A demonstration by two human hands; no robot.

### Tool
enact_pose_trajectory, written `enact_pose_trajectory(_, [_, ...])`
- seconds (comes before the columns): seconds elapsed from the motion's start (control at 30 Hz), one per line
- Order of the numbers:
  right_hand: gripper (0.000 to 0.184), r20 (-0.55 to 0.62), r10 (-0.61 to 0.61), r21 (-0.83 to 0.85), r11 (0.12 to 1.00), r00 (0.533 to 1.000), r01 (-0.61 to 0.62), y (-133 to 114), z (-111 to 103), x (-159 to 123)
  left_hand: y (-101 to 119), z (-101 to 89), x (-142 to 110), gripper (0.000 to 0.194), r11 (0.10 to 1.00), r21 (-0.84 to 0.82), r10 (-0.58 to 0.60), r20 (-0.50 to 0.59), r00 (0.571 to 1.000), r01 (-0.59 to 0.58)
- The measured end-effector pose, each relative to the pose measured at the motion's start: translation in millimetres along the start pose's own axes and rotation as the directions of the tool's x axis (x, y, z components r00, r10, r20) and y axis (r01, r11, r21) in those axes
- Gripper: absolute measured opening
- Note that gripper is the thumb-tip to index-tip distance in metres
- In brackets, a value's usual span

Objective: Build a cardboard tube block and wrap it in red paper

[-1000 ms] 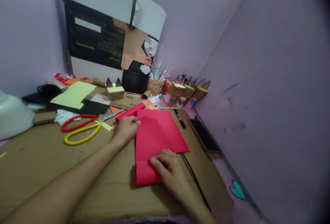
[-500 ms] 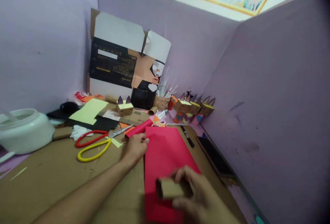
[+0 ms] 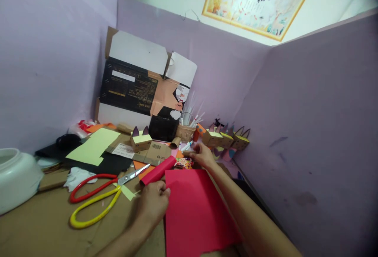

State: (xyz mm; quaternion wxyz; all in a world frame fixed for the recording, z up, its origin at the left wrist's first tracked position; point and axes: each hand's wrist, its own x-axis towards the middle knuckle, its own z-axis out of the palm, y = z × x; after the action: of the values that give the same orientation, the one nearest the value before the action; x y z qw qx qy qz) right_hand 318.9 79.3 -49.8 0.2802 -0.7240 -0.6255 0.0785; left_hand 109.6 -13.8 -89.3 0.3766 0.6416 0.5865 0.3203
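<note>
A sheet of red paper [image 3: 195, 209] lies on the brown cardboard work surface [image 3: 44, 225]. My left hand [image 3: 153, 203] is curled with its fingers pressed on the sheet's upper left corner. A rolled red paper tube [image 3: 157, 170] lies just beyond that hand. My right hand [image 3: 200, 155] is stretched far forward past the sheet, its fingers pinched together near a small multicoloured item [image 3: 184, 162] and some marker pens [image 3: 186, 146]. What the pinch holds is too small to make out.
Red and yellow-handled scissors [image 3: 97, 196] lie left of my left hand. A white bowl [image 3: 14, 178] sits at far left. Yellow paper [image 3: 93, 146], a small eared cardboard box [image 3: 141, 140], a basket of pens [image 3: 185, 131] and several eared paper boxes [image 3: 226, 138] line the back.
My right hand left the near edge of the red sheet, lifted a brown cardboard piece, then reached forward to the back of the table. The view tilted upward. My left hand stayed on the sheet.
</note>
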Motion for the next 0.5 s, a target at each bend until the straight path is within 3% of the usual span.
enact_pose_trajectory(0.33, [0.028, 0.245, 0.049, -0.195, 0.981, 0.968, 0.0, -14.5, 15.6, 27.7, -4.2, 0.7, -0.1, 0.023, 0.999, -0.053, 0.004, 0.051, 0.999, -0.001])
enact_pose_trajectory(0.43, [0.027, 0.234, 0.033, -0.163, 0.987, 0.972, 0.006, -19.5, 12.3, 25.0, -3.7, -1.8, -1.7, 0.023, 0.995, -0.091, 0.033, 0.066, 0.997, -0.027])
enact_pose_trajectory(0.5, [0.027, 0.162, 0.007, -0.118, 0.993, 0.987, 0.012, -24.5, 2.3, 19.1, -2.4, -5.5, -2.8, 0.023, 0.993, -0.107, 0.047, 0.056, 0.997, -0.041])
